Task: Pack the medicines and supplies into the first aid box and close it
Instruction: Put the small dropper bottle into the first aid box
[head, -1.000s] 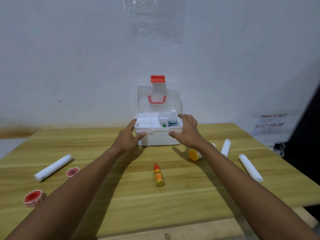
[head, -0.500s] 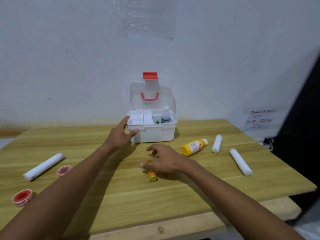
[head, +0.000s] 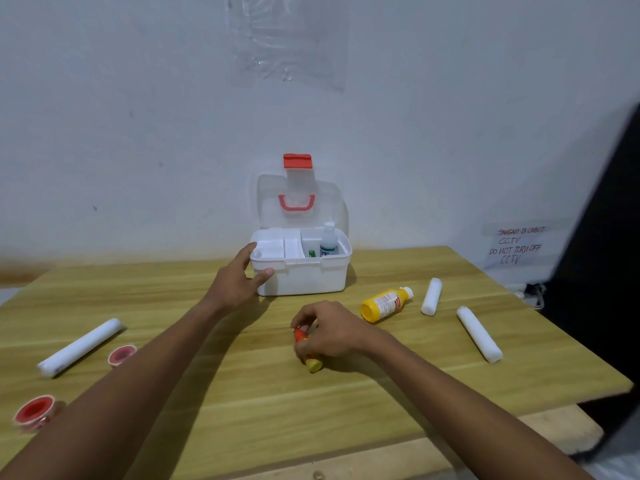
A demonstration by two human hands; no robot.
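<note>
On the far left of the desk [head: 346, 403], a red tape roll [head: 34, 411] lies near the front edge, with a long white gauze roll [head: 81, 347] and a second, smaller red tape roll [head: 121, 355] just beyond it. The left hand [head: 235, 284] is closed around the front left corner of the first aid box [head: 301, 268], thumb on the front wall and fingers over the rim, apparently to steady it. The box stands open at the back of the desk, its clear lid [head: 299, 202] upright against the wall; a divided tray fills its left part, and a clear bottle [head: 328, 242] and a green-labelled item [head: 312, 252] stand in the right compartment.

In front of the box, the right hand [head: 329, 332] is pinched onto the small red-capped dropper bottle [head: 306, 349], which lies on the desk with its yellow base toward the camera. To the right lie a yellow bottle [head: 384, 304] on its side and 2 more white gauze rolls, a short one [head: 431, 296] and a long one [head: 479, 334], well apart from the box.

The step in hand looks like picking up the dropper bottle. The next move calls for lifting it clear and setting it into the open right compartment beside the clear bottle. About 6 items remain outside, so packing is at an early stage and the lid cannot close yet.
</note>
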